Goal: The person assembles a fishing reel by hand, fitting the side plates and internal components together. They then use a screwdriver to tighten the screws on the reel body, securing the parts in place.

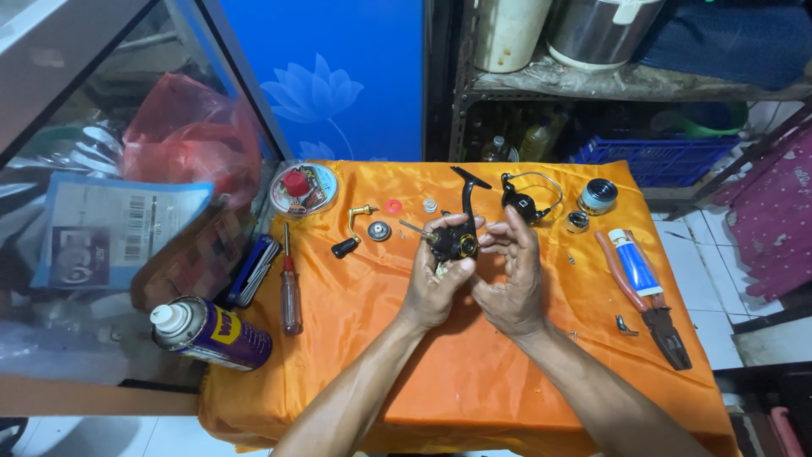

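My left hand [433,283] grips a black fishing reel body [455,237] with gold trim, its foot pointing up and a thin shaft sticking out to the left. Beside it, my right hand [510,275] has its fingers spread, the fingertips close to the reel's right side; I cannot tell whether they touch it. Both hands hover over the orange cloth [457,372] covering the table. Loose reel parts lie beyond them: a gold crank handle [353,230], a small gear [379,230], a red washer [393,206], a black rotor with wire bail [526,201] and a spool [598,195].
A red-handled screwdriver [290,283], a folding hex key set [251,269] and a spray can [211,333] lie at the left. Pliers [655,313] and a blue tube [636,262] sit at the right. A round clear parts box [303,189] stands at the back left. Shelves rise behind.
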